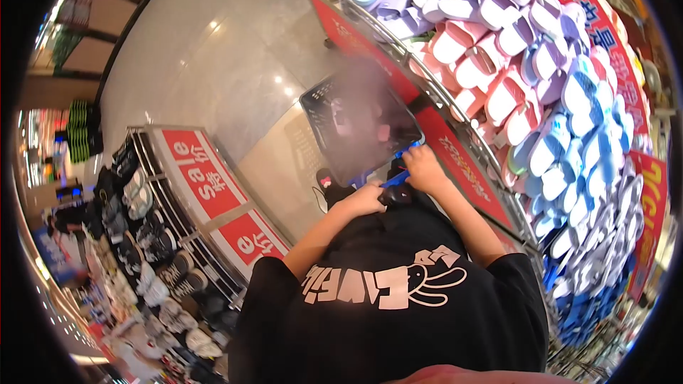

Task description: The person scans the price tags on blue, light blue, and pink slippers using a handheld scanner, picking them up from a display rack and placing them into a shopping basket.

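**Both hands meet at the basket's near edge, beside the slipper bin**

The black shopping basket [334, 117] hangs out in front of the body, above the tiled floor [213, 50] and close against the red-fronted display bin [462, 163], probably so that pairs can pass straight from bin to basket. The right hand [425, 168] has its grip clamped on a blue strip [395, 180] at the basket's near corner; blur hides the join, so this may be the basket's handle. The left hand [366, 199] has its grip folded together round a small dark object [395, 196] just below that strip, the two hands almost touching.

Both forearms reach forward from the black printed T-shirt [384, 313], elbows bent and drawn inward, wrists level. The right arm runs along the bin's rail. Pink, lilac and blue slippers [541, 78] fill the bin; a shoe rack [153, 242] with a red sale sign [203, 174] stands well apart to the left.
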A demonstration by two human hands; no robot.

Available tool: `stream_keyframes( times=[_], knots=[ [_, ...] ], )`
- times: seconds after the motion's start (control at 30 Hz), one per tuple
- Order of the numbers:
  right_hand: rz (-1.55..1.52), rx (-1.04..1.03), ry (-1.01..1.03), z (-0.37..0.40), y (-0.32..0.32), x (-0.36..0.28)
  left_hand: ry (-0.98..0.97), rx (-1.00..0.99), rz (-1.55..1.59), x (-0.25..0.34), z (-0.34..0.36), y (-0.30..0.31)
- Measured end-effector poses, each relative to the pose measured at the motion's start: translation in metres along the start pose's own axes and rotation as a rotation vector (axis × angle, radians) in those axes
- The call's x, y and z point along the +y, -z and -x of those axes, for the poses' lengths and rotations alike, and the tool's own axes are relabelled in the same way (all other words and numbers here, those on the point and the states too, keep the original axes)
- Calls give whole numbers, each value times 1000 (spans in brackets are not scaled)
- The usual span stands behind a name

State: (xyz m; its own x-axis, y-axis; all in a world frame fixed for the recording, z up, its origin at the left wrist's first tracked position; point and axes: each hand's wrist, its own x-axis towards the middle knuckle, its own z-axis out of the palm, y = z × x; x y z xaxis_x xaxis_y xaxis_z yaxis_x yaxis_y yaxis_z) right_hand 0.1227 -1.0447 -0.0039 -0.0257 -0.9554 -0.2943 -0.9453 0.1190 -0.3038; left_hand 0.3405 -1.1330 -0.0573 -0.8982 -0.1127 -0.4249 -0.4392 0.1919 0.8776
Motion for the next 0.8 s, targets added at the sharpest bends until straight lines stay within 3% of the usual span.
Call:
stream_keyframes(
  times=[0.07,0.1,0.17,0.33,0.43,0.57,0.63,0.8],
  knots=[
    [40,-327,71,-8,-34,15,26,165,-145,-12,-7,-27],
    [52,-339,108,-9,-42,22,78,208,-64,-35,-13,-43],
    [-149,-261,47,-16,-51,33,112,262,-82,-2,-1,-34],
    [-47,-338,45,-28,-45,30,261,276,-138,12,-4,-31],
    [-50,-318,77,-32,-41,31,347,69,-380,43,-5,-20],
    [-11,-263,89,-44,-45,32,310,81,-497,36,-7,-21],
    [8,-192,101,-55,-40,32,264,266,-486,31,-9,-17],
    [87,-173,62,-111,-30,33,306,392,-524,15,-6,16]
  ],
)
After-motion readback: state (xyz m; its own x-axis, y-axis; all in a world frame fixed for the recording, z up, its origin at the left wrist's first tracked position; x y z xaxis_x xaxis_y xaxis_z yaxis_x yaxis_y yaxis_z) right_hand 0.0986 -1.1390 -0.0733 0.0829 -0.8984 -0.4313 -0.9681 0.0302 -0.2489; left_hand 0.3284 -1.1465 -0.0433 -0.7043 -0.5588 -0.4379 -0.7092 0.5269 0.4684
